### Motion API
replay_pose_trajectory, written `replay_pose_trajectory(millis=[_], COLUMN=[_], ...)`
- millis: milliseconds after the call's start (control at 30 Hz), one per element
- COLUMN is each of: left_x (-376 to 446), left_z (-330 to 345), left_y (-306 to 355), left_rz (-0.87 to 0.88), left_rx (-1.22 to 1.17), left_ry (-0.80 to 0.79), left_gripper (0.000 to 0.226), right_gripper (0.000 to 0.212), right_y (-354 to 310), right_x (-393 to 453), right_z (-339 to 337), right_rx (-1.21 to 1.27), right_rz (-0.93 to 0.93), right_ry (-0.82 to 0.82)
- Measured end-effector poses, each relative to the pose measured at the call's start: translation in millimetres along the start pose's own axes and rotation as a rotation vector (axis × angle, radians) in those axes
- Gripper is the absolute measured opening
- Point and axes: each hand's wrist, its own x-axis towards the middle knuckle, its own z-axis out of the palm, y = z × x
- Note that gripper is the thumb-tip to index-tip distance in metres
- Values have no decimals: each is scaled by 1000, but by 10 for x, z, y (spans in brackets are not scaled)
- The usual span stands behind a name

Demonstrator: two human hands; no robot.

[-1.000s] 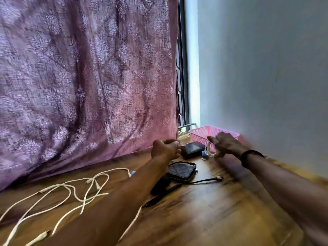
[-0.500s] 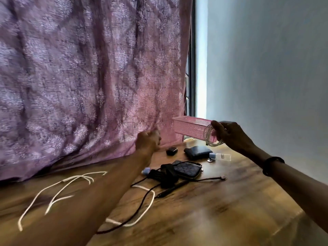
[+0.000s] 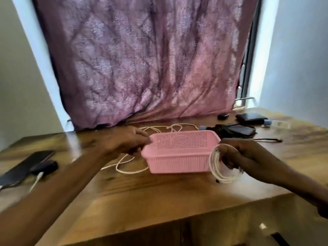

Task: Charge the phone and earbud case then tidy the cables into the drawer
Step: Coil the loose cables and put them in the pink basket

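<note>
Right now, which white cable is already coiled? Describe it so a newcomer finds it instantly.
Start at the pink perforated plastic basket mid-way along the wooden table. At its right end the right hand holds a neat white cable coil. The other white cable sprawls loose left of the basket.

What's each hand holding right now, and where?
Right hand grips the coiled cable at its top. Left hand holds the basket by its left rim.
</note>
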Motion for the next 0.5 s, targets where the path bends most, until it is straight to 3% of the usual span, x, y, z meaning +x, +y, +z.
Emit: replay_pose_trajectory(millis=[167, 267, 367, 433, 500], left_x=[-623, -918, -1096, -1140, -1133], left_z=[-106, -144, -154, -131, -115], left_y=[-481, -546, -575, -592, -616], left_rz=[40, 73, 58, 72, 93], left_rx=[16, -24, -67, -71, -85], left_ry=[98, 112, 75, 23, 7], left_gripper=[22, 26, 30, 35, 41], right_gripper=[48, 71, 68, 58, 52], right_y=[-96, -242, -487, -681, -804], right_x=[-78, -2, 217, 395, 561], right_z=[209, 122, 91, 186, 394], right_rx=[160, 276, 413, 424, 341], right_rz=[115, 185, 304, 390, 445], right_ry=[-140, -16, 98, 15, -175])
